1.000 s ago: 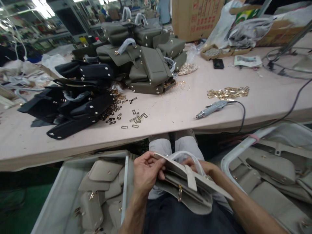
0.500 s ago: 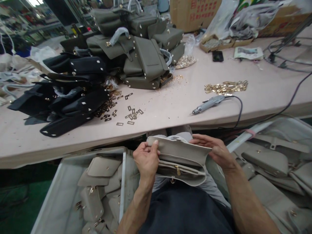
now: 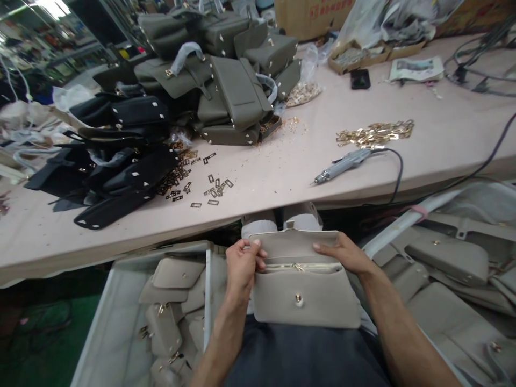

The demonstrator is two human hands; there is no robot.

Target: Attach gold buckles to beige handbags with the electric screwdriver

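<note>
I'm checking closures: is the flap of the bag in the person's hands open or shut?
Open: the flap stands raised between the left hand and right hand, exposing the gold zipper inside the bag.

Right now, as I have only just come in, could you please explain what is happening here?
A person holds a beige bag with its flap open, the left hand at one end, the right hand at the other. On the table, a corded screwdriver-like tool lies beside gold metal pieces. Similar bags lie in bins at both sides.
</note>
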